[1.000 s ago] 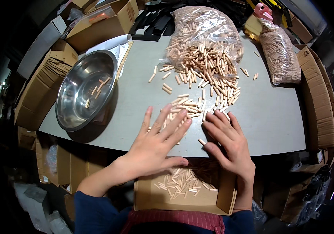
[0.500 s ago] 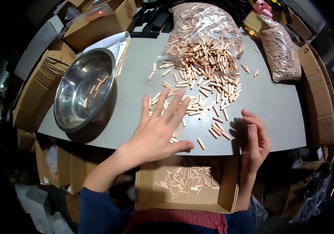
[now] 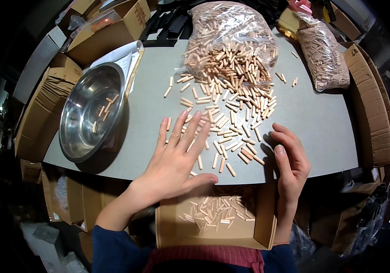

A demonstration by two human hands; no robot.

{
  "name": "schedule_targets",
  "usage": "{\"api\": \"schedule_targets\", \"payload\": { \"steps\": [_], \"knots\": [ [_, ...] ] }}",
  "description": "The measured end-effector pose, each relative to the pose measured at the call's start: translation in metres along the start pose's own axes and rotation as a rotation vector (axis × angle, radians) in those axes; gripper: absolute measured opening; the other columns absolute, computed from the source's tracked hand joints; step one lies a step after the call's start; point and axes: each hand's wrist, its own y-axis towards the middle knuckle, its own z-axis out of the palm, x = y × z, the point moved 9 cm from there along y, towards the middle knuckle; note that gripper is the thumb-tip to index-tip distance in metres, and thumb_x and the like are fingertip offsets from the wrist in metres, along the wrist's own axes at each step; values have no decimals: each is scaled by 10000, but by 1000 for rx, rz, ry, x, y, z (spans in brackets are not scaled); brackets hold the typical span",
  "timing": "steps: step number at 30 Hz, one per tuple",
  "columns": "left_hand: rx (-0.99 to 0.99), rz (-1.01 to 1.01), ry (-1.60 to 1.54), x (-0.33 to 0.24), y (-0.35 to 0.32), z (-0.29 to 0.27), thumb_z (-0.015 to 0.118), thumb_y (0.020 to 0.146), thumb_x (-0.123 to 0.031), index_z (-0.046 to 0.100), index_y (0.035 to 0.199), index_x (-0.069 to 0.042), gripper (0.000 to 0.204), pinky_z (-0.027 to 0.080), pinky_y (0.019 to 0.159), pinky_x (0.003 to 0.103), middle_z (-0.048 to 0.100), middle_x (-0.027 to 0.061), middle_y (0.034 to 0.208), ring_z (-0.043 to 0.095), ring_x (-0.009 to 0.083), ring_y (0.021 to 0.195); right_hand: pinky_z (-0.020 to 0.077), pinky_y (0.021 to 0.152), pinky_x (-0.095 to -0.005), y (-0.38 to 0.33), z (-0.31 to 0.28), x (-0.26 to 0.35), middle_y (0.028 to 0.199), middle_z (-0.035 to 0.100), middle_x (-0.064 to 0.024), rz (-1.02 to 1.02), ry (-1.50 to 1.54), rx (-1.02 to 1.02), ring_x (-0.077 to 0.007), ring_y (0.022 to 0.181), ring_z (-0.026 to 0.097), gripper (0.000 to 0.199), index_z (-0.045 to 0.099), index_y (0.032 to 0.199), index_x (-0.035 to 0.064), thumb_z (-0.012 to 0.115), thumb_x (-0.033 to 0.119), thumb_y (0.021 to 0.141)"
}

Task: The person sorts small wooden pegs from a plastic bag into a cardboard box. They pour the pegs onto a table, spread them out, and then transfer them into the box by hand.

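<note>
Dark red striped cloth lies nearest, one piece, between two blue sleeves. Just beyond it, one open cardboard tray sits at the near edge of the grey counter; dozens of small wooden dowels are scattered inside, too overlapped to count exactly. Two hands reach over the work. The left hand is spread flat, palm down, five fingers apart and grasping nothing visible, above more of the dowels; whether it touches them I cannot tell. The right hand is released too, fingers loosely curved and thumb apart, with nothing seen in it, just beside a small cluster of dowels on the counter. Four dowels lie near the front edge between the hands, and many others lie loose beyond them. To the left is one steel bowl holding about six dowels. Farther off, one large clear bag spills an uncountable heap toward the hands. Right of that heap lie five stray dowels: two pairs and a single. Next to these is one narrower bag, full of dowels. At the far left are white papers and, behind them, one open carton; black strips lie beside it, their number unclear
</note>
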Motion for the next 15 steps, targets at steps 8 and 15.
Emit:
{"api": "schedule_targets", "payload": {
  "steps": [8, 15],
  "knots": [
    [46, 158, -5, -24, 25, 9, 590, 968, -742, 270, 1748, -189, 1008, 47, 1273, 752, 188, 160, 1819, 136, 498, 1656, 487, 1149, -434, 9, 21, 10, 1442, 681, -253, -143, -176, 186, -372, 1364, 648, 379, 691, 1379, -36, 659, 79, 1020],
    [25, 202, -78, -15, 10, -7, 570, 1036, -651, 351, 1723, -193, 854, 74, 1277, 746, 216, 177, 1809, 144, 483, 1660, 502, 1133, -417, 3, 16, 0, 1433, 688, -244, -23, -101, 167, -333, 1353, 654, 328, 711, 1327, -35, 656, 58, 1017]
  ]
}}
